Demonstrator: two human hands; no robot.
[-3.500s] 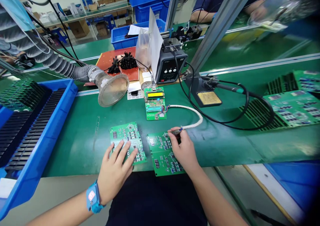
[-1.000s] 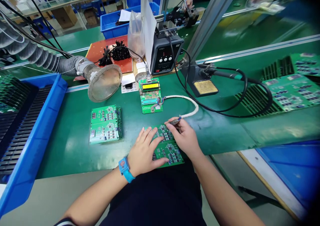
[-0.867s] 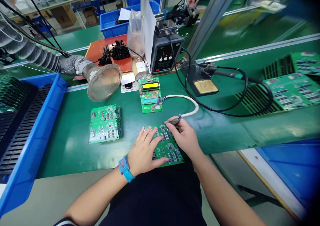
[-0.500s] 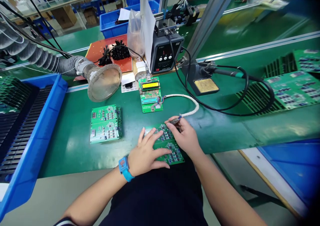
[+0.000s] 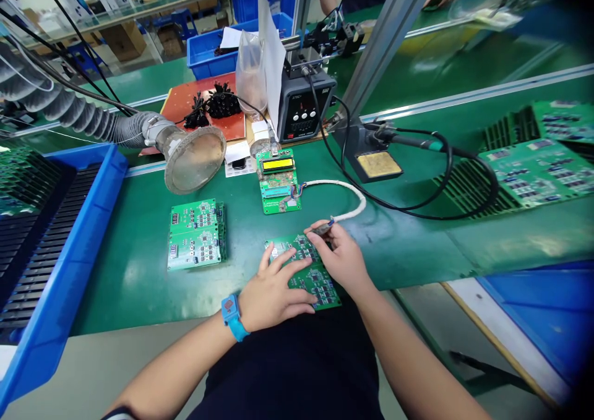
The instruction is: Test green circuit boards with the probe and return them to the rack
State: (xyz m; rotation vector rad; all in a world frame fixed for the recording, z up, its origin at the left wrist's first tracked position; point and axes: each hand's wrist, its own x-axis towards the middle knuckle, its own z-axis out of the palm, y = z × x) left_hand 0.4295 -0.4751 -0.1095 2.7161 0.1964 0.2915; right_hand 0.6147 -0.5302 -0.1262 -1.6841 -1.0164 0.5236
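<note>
At the far left a blue tray (image 5: 78,253) holds circuit boards standing on edge. Next, a neat stack of circuit boards (image 5: 197,237) lies on the table (image 5: 134,284), below a fume-extraction hood (image 5: 195,160). The left hand (image 5: 273,293) is spread over a green two-panel circuit board (image 5: 320,278) at the table's near edge, fingers loosely open and gripping nothing. Beyond it sits a test board with a yellow display (image 5: 278,182). The right hand (image 5: 341,256) pinches a small cable-end connector (image 5: 322,228) at the board's upper right edge; fingers hide whether its contacts touch. A white sleeved cable (image 5: 355,200) joins it to the test board. Farther right are a soldering iron (image 5: 417,140) in its stand and racked circuit boards (image 5: 542,166). The step in hand appears to be pressing connector to board; the next move calls for keeping the board steady and the connector aligned.
</note>
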